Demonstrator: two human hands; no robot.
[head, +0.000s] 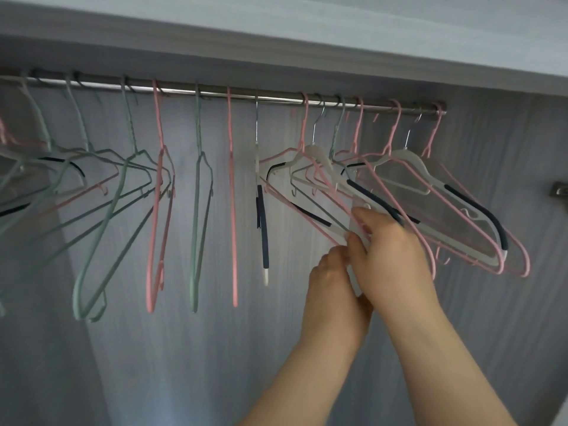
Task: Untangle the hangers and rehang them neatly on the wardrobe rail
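Observation:
A metal rail (276, 99) runs across the top of the wardrobe. At its right end hangs a tangled bunch (396, 176) of pink wire hangers and clear hangers with navy pads. My right hand (390, 250) grips the lower end of a clear, navy-padded hanger (373, 196) in that bunch. Just below it, my left hand (332, 281) pinches the tip of a pink hanger (310, 218) and the clear one crossing it. Mid-rail, a pink hanger (232, 210), a green hanger (196, 226) and a clear hanger (261, 210) hang straight and apart.
At the left, green and pink hangers (101, 210) overlap in a second crossed cluster. A shelf board (307, 41) sits close above the rail. A metal fitting (559, 192) sticks out of the right side wall. The grey back panel (215, 348) is behind everything.

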